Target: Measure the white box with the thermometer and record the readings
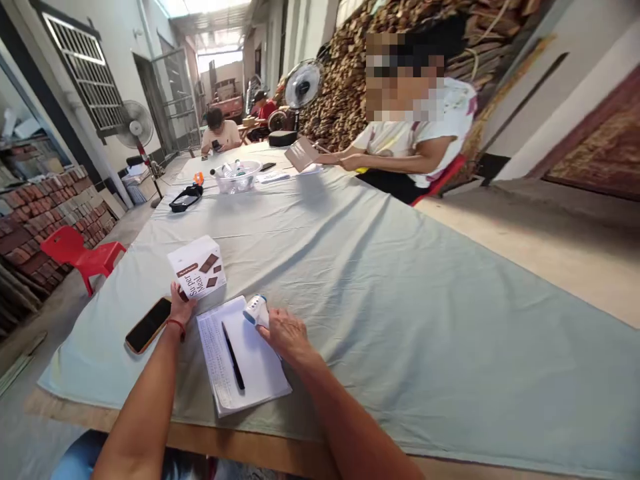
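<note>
- Box (202, 265), just past the paper (260, 360), is pinched at its near corner by the left hand (180, 307).
- Device (257, 311), at the paper's far right corner, is gripped by the right hand (289, 333).
- Box could be tipped by the one-sided hold.
- "Su·per Meal" is read on the box; handwriting (215, 367) is illegible.

the white rectangular cardboard box (203, 263) is printed with brown squares and dark lettering; the small white plastic device (257, 311) has blue edges. rows of dark script pattern the white paper stack (260, 363); the slim straight pen (233, 357) is black. the flat black phone (149, 325) is rimmed orange, the fabric tablecloth (425, 320) pale grey-green, the moulded plastic chair (65, 245) red.
</note>
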`<state>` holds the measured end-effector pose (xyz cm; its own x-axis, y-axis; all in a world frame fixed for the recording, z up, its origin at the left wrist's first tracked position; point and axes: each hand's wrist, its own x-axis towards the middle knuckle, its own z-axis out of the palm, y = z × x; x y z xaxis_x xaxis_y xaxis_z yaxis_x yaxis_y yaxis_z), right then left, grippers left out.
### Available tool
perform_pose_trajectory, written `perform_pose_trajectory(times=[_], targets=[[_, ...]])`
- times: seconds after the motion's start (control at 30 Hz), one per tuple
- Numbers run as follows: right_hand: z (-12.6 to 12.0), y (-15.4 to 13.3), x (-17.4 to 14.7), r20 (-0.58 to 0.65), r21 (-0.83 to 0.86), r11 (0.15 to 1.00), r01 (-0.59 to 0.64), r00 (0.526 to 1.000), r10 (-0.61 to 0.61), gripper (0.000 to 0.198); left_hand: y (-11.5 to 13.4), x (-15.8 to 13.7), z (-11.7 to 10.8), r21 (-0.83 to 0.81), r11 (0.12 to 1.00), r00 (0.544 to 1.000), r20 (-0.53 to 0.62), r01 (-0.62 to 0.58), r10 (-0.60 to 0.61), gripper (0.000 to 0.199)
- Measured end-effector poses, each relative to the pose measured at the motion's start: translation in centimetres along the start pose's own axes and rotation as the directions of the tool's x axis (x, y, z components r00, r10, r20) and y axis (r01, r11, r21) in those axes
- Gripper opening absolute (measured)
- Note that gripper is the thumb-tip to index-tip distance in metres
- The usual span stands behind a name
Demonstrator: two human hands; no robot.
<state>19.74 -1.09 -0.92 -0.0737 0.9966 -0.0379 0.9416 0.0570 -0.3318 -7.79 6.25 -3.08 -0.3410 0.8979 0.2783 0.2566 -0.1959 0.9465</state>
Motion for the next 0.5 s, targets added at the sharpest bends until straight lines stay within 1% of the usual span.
perform_pose_trajectory(times=[0.1,0.13,0.17,0.2,0.23,0.27,0.33,0.37,0.4,0.43,0.5], targets=[[0.3,-0.6,0.4,-0.047,0.195,0.98,0.026,0.999,-0.017,0.027,0.8,0.6,0.2,0.015,0.998,0.997,-0.036,0.068,-0.068,0.064],[0.5,-0.8,0.5,-0.077,0.294,0.955,0.049,0.997,-0.028,0.026,1.0,0.6,0.2,0.028,0.997,0.996,-0.041,0.075,-0.074,0.06],[0.6,-1.1,0.6,-0.111,0.406,0.91,0.085,0.993,-0.043,0.025,1.1,0.4,0.1,0.045,0.996,0.997,-0.037,0.071,-0.069,0.057],[0.8,-1.4,0.8,-0.146,0.526,0.84,0.132,0.987,-0.064,0.022,1.2,0.1,0.1,0.057,0.996,0.998,-0.035,0.063,-0.061,0.054],[1.0,-1.7,0.9,-0.176,0.64,0.746,0.185,0.98,-0.091,0.018,1.3,-0.2,0.0,0.057,0.997,0.998,-0.04,0.057,-0.055,0.052],[1.1,-2.1,1.0,-0.2,0.739,0.633,0.23,0.972,-0.12,0.018,1.4,-0.5,-0.1,0.048,0.997,0.998,-0.048,0.054,-0.051,0.051],[1.4,-2.8,1.0,-0.227,0.87,0.41,0.273,0.961,-0.157,0.031,1.4,-1.0,-0.3,0.018,0.999,0.997,-0.06,0.051,-0.05,0.053],[1.6,-3.2,1.0,-0.231,0.906,0.322,0.274,0.959,-0.167,0.038,1.5,-1.2,-0.4,0.006,0.999,0.997,-0.06,0.052,-0.051,0.054],[1.7,-3.5,1.0,-0.229,0.929,0.255,0.268,0.958,-0.173,0.043,1.5,-1.4,-0.5,0.004,0.999,0.997,-0.055,0.052,-0.052,0.055],[1.7,-3.8,0.9,-0.226,0.943,0.207,0.261,0.957,-0.179,0.047,1.6,-1.6,-0.5,0.013,0.999,0.998,-0.044,0.05,-0.049,0.055],[1.8,-4.3,0.7,-0.221,0.955,0.15,0.254,0.953,-0.205,0.05,1.8,-1.8,-0.5,0.026,0.999,0.999,-0.023,0.035,-0.035,0.055]])
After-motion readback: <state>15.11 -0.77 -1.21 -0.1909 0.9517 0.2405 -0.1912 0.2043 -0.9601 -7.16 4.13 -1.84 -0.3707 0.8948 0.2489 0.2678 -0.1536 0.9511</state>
